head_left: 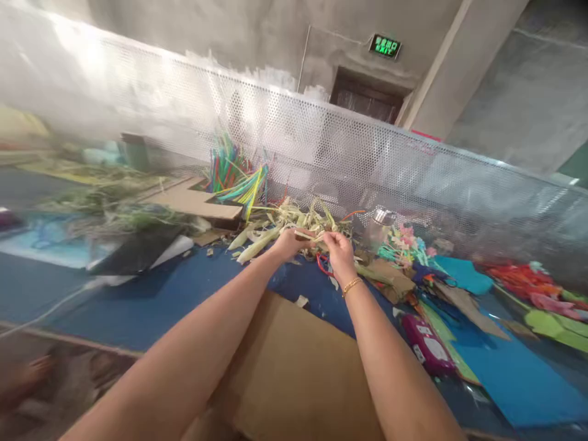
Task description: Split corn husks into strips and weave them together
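Note:
Both arms reach forward over the blue table. My left hand is closed on a pale strip of corn husk. Close by on its right, my right hand pinches the other end of the husk, and a gold bracelet circles that wrist. Just behind the hands lies a heap of pale green corn husks. A red loop, perhaps a scissors handle, rests beside my right hand. The fingertips are small and partly blurred.
Brown cardboard lies nearest me. Coloured pipe cleaners stand behind a cardboard box. On the right are a purple device, blue sheets and paper flowers. A perforated metal screen runs along the back.

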### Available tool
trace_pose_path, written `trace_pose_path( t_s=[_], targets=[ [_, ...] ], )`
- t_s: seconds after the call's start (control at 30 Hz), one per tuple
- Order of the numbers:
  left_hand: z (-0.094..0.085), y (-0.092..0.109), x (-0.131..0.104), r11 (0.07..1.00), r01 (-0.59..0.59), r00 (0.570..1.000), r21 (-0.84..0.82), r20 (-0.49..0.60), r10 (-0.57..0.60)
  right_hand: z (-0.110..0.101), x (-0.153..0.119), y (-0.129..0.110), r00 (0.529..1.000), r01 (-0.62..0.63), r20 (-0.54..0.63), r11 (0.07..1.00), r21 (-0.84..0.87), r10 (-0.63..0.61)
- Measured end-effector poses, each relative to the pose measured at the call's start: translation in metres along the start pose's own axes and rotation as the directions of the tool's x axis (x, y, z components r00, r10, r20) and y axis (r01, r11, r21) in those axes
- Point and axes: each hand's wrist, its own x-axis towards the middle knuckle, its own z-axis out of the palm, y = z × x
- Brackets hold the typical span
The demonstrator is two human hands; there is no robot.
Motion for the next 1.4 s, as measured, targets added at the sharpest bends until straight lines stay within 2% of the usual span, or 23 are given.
trace_pose_path(
  t_s=[0.1, 0.2, 0.37, 0.53, 0.67, 0.83, 0.93, 1.03, 1.23, 1.4],
  targets=[
    [0.001, 0.0, -0.002, 1.0, 0.018, 0.999, -0.02, -0.027, -0.019, -0.001, 0.001, 0.001, 1.0, -0.015, -0.001, 0.999, 0.037, 0.015],
    [0.002, 0.003, -0.004, 0.999, 0.015, 1.0, -0.035, -0.011, -0.016, -0.002, 0.002, 0.002, 1.0, -0.015, 0.027, 1.0, 0.003, 0.015],
    [0.003, 0.011, -0.008, 0.999, -0.016, 0.994, -0.044, 0.109, 0.021, -0.004, 0.001, -0.005, 0.988, 0.097, 0.135, 0.978, -0.184, -0.073],
    [0.004, 0.016, -0.011, 0.999, -0.004, 0.982, -0.04, 0.19, 0.012, -0.005, -0.001, -0.013, 0.988, 0.119, 0.129, 0.954, -0.275, -0.086],
    [0.004, 0.019, -0.014, 0.999, 0.006, 0.98, -0.035, 0.197, 0.001, -0.005, -0.001, -0.015, 0.986, 0.117, 0.146, 0.959, -0.257, -0.081],
    [0.011, 0.024, -0.015, 1.0, -0.01, 0.989, -0.016, 0.148, 0.013, -0.004, -0.001, -0.013, 0.992, 0.079, 0.124, 0.938, -0.337, -0.039],
    [0.014, 0.023, -0.014, 1.0, -0.018, 0.994, 0.005, 0.103, 0.017, -0.001, -0.002, -0.008, 0.996, 0.05, 0.086, 0.954, -0.295, -0.026],
    [0.013, 0.02, -0.012, 1.0, -0.017, 0.998, 0.02, 0.068, 0.016, 0.003, -0.004, -0.002, 0.999, -0.016, 0.04, 0.986, -0.168, 0.023],
    [0.007, 0.017, -0.013, 1.0, 0.014, 0.999, 0.021, 0.047, -0.015, 0.007, -0.006, 0.002, 0.979, -0.101, 0.174, 0.995, -0.013, 0.102],
    [0.008, 0.02, -0.016, 0.998, 0.067, 0.988, 0.021, 0.137, -0.069, -0.001, 0.0, 0.0, 0.972, -0.105, 0.21, 0.994, -0.03, 0.109]
  ],
)
